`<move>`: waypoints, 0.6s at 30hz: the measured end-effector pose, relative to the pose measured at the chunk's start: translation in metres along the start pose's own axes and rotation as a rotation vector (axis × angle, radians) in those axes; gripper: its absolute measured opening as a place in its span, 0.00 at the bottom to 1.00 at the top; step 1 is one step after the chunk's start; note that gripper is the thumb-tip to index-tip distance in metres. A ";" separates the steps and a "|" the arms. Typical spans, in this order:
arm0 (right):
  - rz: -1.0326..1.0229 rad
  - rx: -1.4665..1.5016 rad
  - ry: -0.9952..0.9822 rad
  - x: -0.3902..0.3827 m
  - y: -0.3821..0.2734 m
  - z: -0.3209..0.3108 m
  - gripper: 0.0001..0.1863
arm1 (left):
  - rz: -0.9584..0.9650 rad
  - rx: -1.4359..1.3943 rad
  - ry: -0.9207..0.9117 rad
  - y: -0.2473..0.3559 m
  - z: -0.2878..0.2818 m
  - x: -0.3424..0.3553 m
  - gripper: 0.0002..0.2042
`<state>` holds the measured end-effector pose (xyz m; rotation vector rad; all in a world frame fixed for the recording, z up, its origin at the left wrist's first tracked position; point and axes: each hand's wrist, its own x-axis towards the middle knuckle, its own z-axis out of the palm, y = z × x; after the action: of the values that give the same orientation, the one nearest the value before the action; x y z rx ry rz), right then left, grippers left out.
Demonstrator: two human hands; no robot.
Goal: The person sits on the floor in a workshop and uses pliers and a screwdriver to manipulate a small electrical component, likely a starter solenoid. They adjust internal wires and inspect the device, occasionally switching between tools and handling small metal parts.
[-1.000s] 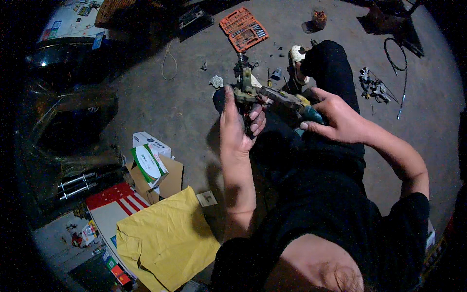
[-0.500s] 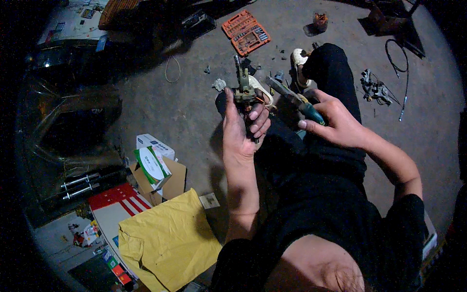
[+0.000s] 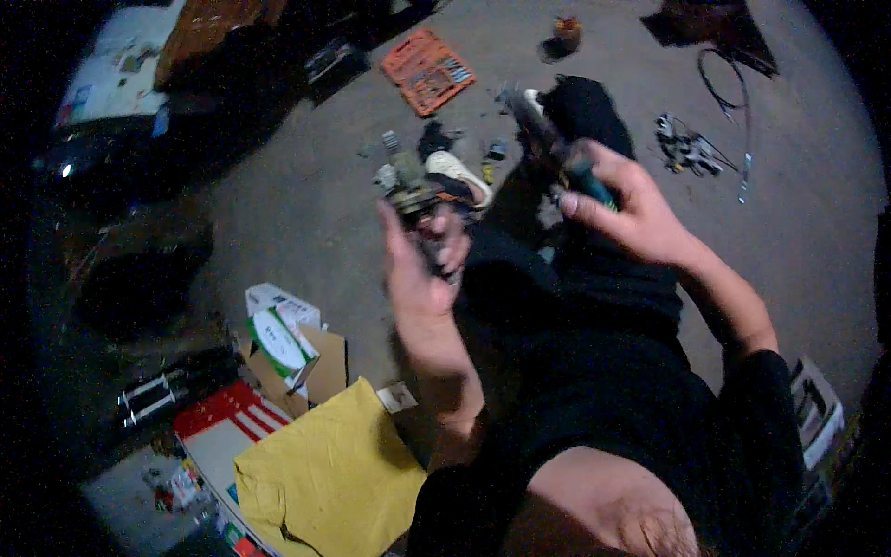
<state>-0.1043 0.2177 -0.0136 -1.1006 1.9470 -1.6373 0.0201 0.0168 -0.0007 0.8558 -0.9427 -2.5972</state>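
Observation:
My left hand point(image 3: 422, 269) is wrapped round a grey-green metal part point(image 3: 408, 186) with a threaded rod sticking up from its top; its lower end is hidden in my fingers. To the right, my right hand point(image 3: 631, 200) grips the green handle of what look like pliers point(image 3: 548, 139), their dark metal end slanting up and left. The pliers and the metal part are apart, held over my legs and the floor. Motion blur softens both hands and the things in them.
An orange socket-set case point(image 3: 429, 74) lies ahead on the floor. A metal assembly point(image 3: 687, 147) and a black cable point(image 3: 722, 88) lie at right. A yellow cloth point(image 3: 334, 473), an opened cardboard box point(image 3: 320, 367) and a green-white box point(image 3: 281, 343) are at lower left.
The view has shifted, so the floor things appear further left. The pliers' end has moved up and away from the metal part. Both hands keep their hold.

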 end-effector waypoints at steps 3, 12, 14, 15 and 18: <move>0.143 -0.009 0.234 -0.003 0.012 -0.035 0.19 | 0.045 -0.028 0.146 0.003 -0.005 0.004 0.22; 1.008 -0.312 0.354 -0.034 0.271 -0.092 0.29 | -0.033 -0.188 0.133 0.008 -0.031 0.083 0.17; 1.149 -0.369 0.296 -0.064 0.353 -0.066 0.29 | -0.035 -0.235 0.138 0.010 -0.042 0.094 0.17; 1.205 -0.421 0.290 -0.075 0.387 -0.053 0.28 | -0.045 -0.252 0.148 0.011 -0.047 0.105 0.17; 1.242 -0.530 0.308 -0.085 0.444 -0.020 0.30 | -0.052 -0.274 0.210 0.017 -0.051 0.140 0.16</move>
<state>-0.2103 0.3043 -0.4453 0.3553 2.4737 -0.6127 -0.0607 -0.0797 -0.0830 1.0596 -0.4998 -2.5366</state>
